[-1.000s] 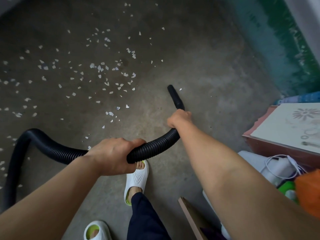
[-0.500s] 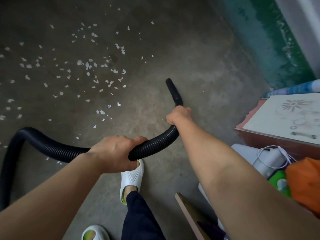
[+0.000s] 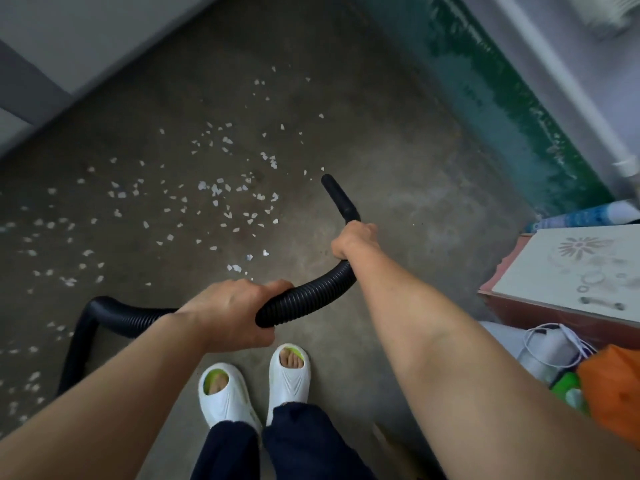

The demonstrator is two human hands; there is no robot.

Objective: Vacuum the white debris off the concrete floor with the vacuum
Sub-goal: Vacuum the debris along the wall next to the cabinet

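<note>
A black ribbed vacuum hose arcs across the middle of the view. My left hand is shut around the hose at centre. My right hand grips it further along, just behind the smooth black nozzle. The nozzle points up and left, its tip close to a few white flakes. White debris lies scattered over the grey concrete floor, mostly left of the nozzle and out to the left edge. The hose runs left and bends down out of view at the lower left.
My two feet in white slippers stand below the hose. A white and brown board, a white appliance with a cord and an orange bag crowd the right side. A green-painted wall base runs along the upper right.
The view has shifted back, so both feet now stand side by side below the hose. The nozzle tip has moved up towards the right edge of the debris patch. Both hands hold as before.
</note>
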